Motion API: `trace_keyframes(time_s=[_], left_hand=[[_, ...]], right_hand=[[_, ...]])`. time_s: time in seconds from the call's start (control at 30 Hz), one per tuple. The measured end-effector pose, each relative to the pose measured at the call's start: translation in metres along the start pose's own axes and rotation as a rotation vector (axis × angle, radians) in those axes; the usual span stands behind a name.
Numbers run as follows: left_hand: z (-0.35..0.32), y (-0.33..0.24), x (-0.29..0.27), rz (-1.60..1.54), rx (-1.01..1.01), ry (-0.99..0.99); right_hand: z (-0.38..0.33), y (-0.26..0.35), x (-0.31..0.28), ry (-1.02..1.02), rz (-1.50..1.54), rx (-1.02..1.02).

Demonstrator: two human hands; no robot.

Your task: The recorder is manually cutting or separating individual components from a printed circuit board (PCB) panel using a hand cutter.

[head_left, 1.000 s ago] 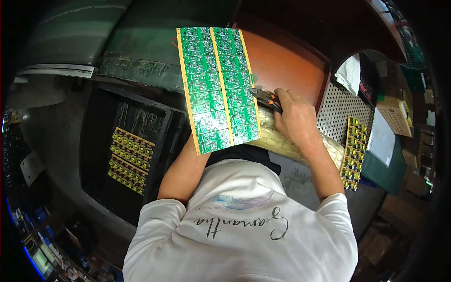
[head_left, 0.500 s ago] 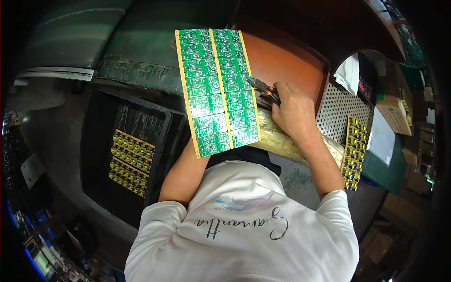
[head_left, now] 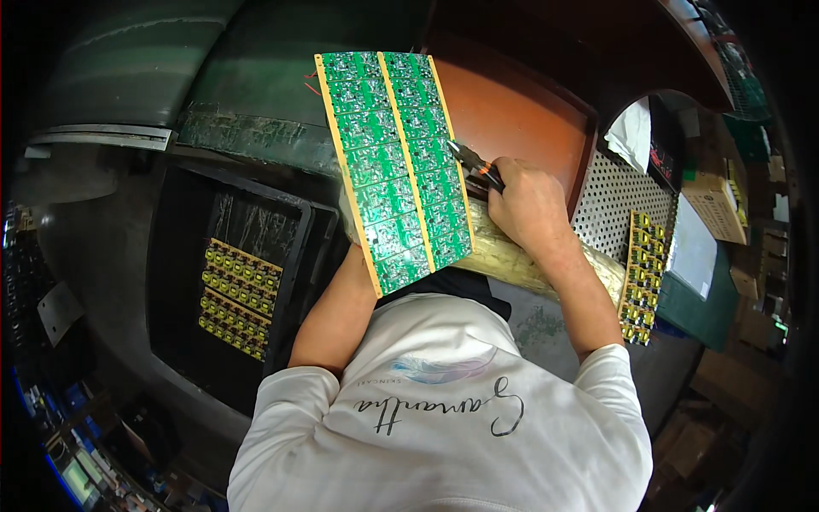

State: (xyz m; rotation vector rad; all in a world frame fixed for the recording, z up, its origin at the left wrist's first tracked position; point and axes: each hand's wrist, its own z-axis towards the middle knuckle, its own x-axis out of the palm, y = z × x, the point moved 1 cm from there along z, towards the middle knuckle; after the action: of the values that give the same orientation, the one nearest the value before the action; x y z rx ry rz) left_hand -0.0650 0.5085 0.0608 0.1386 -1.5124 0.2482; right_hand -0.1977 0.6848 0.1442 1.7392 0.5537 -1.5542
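Note:
A large green circuit board panel point(head_left: 374, 162) with yellow rails stands tilted in front of me, its soldered side facing up. My left forearm point(head_left: 339, 294) runs up behind its lower left edge. The panel hides nearly all of my left hand, which holds it up from underneath. In my right hand point(head_left: 533, 205) is a pair of small cutting pliers point(head_left: 471, 160) with dark and orange handles. Their tips lie at the panel's right part, close to the right rail. Whether they touch a component lead I cannot tell.
An orange-brown tray point(head_left: 529, 111) lies behind the panel. At left, a black bin point(head_left: 294, 256) holds a board panel with yellow components point(head_left: 239, 299). Another such panel point(head_left: 641, 277) leans at right by a perforated metal sheet point(head_left: 610, 205). Cardboard boxes point(head_left: 712, 205) stand farther right.
The panel has tilted a little, its lower end shifting right and toward me. My right hand and the pliers have moved slightly left.

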Motion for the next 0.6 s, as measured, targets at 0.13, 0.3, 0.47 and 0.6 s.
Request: trace_keyframes(time_s=[0.13, 0.3, 0.47, 0.6], left_hand=[[0.001, -0.001, 0.0, -0.028, -0.006, 0.026], [0.001, -0.002, 0.003, 0.002, 0.024, -0.002], [0.003, -0.003, -0.001, 0.0, 0.03, 0.02], [0.001, -0.001, -0.005, -0.046, -0.028, 0.007]], right_hand=[[-0.002, 0.005, -0.001, -0.055, 0.023, 0.001], [-0.005, 0.011, 0.002, -0.116, 0.017, 0.023], [-0.002, 0.008, 0.001, -0.055, 0.018, 0.013], [-0.003, 0.006, -0.002, -0.098, 0.011, 0.007]])
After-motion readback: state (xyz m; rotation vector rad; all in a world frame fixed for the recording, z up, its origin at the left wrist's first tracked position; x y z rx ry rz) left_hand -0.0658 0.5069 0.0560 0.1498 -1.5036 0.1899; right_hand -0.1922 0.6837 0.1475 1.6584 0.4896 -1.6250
